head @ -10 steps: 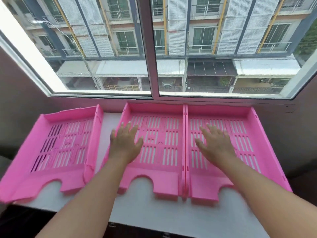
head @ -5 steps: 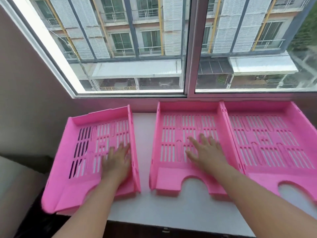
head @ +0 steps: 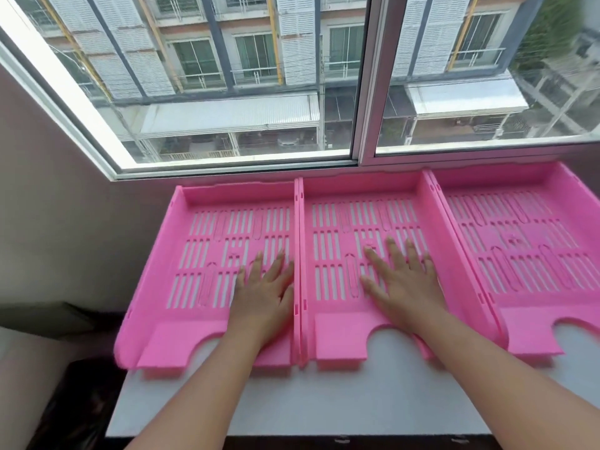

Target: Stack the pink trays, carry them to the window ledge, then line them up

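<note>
A white ledge runs across the lower frame under a sliding window that fills the top; a plain wall takes the left side. Three pink trays sit side by side on the ledge, back walls at the window: left tray, middle tray, right tray. Their side walls touch. The left tray's corner overhangs the ledge's left end. Bare ledge lies in front of them, lower centre. The trays are slotted plastic with half-round front notches. The left hand lies flat and open on the left tray's floor, the right hand flat with fingers spread on the middle tray; neither grips anything.
</note>
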`<state>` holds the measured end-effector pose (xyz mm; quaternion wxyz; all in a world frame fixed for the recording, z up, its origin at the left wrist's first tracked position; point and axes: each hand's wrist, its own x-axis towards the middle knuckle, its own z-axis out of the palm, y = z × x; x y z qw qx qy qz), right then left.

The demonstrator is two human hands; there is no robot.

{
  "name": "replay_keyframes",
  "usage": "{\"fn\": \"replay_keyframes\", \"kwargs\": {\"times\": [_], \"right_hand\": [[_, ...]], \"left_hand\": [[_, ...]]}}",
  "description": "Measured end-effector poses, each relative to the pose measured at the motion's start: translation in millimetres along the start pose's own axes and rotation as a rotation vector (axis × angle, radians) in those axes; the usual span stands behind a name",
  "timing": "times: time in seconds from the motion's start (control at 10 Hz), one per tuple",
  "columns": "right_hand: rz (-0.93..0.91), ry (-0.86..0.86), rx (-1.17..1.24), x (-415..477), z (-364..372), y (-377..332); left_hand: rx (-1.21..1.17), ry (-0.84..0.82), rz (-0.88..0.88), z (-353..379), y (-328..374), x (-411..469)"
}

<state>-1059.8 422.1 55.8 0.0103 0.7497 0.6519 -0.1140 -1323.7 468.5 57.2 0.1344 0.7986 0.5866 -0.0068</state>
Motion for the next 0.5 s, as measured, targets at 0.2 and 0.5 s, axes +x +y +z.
{"fn": "replay_keyframes", "kwargs": {"times": [0.2, 0.5], "right_hand": [[0.0, -0.021, -0.005, 1, -2, 2], [-0.019, 0.229, 0.099, -23, -54, 25]], "left_hand": [[0.041, -0.026, 0.02, -1, 6, 10], [-0.623, 0.125, -0.115, -34, 42, -35]]}}
